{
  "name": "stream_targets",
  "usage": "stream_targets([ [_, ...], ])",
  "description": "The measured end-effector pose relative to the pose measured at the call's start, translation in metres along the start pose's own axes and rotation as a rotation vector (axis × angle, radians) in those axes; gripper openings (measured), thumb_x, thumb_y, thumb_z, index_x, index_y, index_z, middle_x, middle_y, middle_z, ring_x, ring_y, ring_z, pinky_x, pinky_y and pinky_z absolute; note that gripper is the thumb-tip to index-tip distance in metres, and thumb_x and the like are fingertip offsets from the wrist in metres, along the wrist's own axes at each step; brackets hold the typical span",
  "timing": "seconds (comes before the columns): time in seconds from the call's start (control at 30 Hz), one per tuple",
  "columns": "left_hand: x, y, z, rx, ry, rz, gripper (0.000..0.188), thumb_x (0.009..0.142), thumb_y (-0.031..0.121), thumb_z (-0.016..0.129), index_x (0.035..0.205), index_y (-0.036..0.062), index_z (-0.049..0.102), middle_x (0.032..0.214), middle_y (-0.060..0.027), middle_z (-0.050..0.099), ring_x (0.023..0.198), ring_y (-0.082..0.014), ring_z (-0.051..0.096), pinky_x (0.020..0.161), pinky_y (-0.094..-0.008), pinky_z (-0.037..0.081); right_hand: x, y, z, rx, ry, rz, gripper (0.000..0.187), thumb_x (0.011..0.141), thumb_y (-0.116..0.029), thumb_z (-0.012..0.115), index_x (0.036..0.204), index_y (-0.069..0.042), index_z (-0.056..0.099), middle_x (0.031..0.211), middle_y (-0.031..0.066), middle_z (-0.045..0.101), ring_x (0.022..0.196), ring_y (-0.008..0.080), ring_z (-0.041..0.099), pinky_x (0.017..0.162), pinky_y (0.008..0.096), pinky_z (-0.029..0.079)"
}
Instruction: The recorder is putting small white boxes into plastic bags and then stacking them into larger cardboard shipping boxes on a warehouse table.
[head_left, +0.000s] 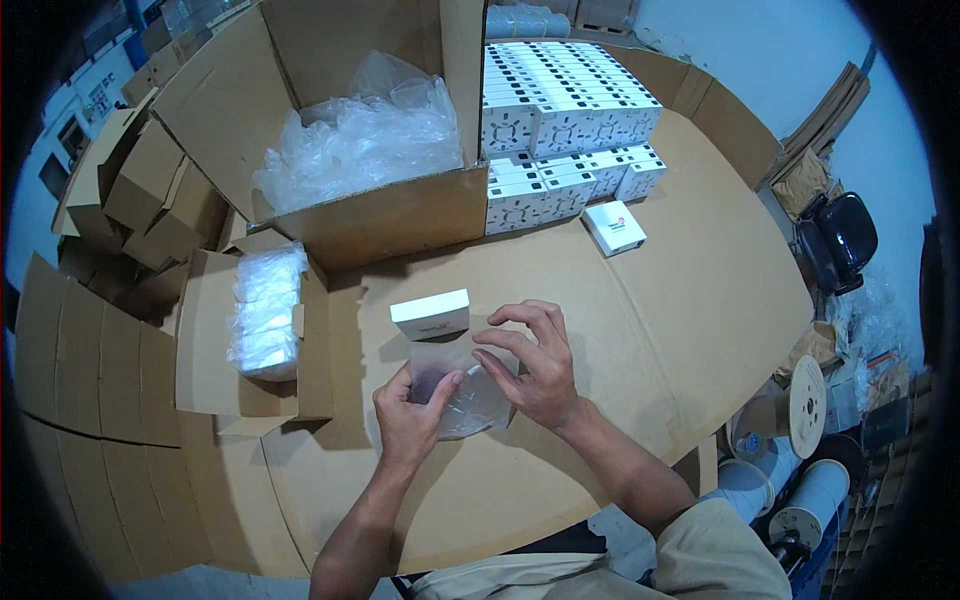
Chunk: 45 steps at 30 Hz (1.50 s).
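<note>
My left hand [413, 412] pinches a clear plastic bag [470, 408] between thumb and fingers, low over the table. To the right of it, my right hand [540, 368] is raised with its fingers curled but apart, and nothing shows between them. Its thumb and index finger are close to the bag's upper edge. Just beyond the bag, a small white box [430, 316] stands with its printed side facing me. Another small white box [614, 228] lies farther off to the right, beside the stacked ones.
A large open carton [390, 218] full of clear plastic bags [370, 140] stands at the back left. Nearer, a smaller carton [316, 345] holds several bagged white boxes [268, 315]. Stacked printed white boxes [565, 130] fill the back. Spools [806, 405] stand right of the cardboard-covered table [620, 330].
</note>
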<state>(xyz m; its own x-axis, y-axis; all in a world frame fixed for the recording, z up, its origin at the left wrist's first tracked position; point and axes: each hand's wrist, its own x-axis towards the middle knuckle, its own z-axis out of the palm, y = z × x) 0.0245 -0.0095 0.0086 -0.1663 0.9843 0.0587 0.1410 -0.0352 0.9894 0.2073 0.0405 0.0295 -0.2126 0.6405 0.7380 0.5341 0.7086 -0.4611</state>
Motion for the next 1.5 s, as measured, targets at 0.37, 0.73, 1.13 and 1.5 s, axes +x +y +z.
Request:
stream_targets([
  [0.37,0.003,0.001,-0.001,0.068,0.021,-0.050,0.021,0.088,0.013,0.081,0.102,-0.0017,0.075,0.084,-0.0077,0.077,0.077,-0.0109,0.069,0.072,-0.0293,0.055,-0.004,0.001,-0.001,0.061,-0.048,-0.013,0.026,0.069,-0.001,0.083,0.092,-0.009,0.072,0.097,0.0062,0.065,0.095,0.0256,0.058,0.084,0.0392,0.046],
  [0.73,0.003,0.001,0.000,0.050,-0.035,-0.033,0.021,0.086,0.012,0.081,0.102,-0.0009,0.075,0.086,-0.0078,0.077,0.079,-0.0116,0.071,0.074,-0.0291,0.056,-0.002,0.005,-0.005,0.061,-0.213,-0.127,0.027,0.076,-0.003,0.079,0.100,-0.007,0.067,0.087,0.0030,0.068,0.080,0.0208,0.063,0.087,0.0402,0.045],
  [1.13,0.010,-0.001,-0.015,0.084,-0.288,-0.026,0.046,0.074,0.011,0.090,0.115,0.0010,0.071,0.099,-0.0098,0.076,0.092,-0.0148,0.071,0.085,-0.0336,0.057,0.032,-0.008,-0.021,0.280,-0.479,0.015,0.013,0.085,-0.006,0.072,0.097,-0.009,0.072,0.089,0.0034,0.074,0.080,0.0197,0.069,0.104,0.0451,0.041],
  [1.5,0.010,-0.004,-0.019,-0.008,-0.313,-0.130,0.041,0.076,0.008,0.086,0.112,-0.0005,0.070,0.096,-0.0085,0.075,0.089,-0.0137,0.069,0.081,-0.0324,0.056,0.043,-0.010,-0.008,0.348,-0.530,-0.030,0.021,0.085,-0.021,0.072,0.103,-0.012,0.077,0.096,0.0044,0.078,0.095,0.0203,0.070,0.109,0.0440,0.038],
])
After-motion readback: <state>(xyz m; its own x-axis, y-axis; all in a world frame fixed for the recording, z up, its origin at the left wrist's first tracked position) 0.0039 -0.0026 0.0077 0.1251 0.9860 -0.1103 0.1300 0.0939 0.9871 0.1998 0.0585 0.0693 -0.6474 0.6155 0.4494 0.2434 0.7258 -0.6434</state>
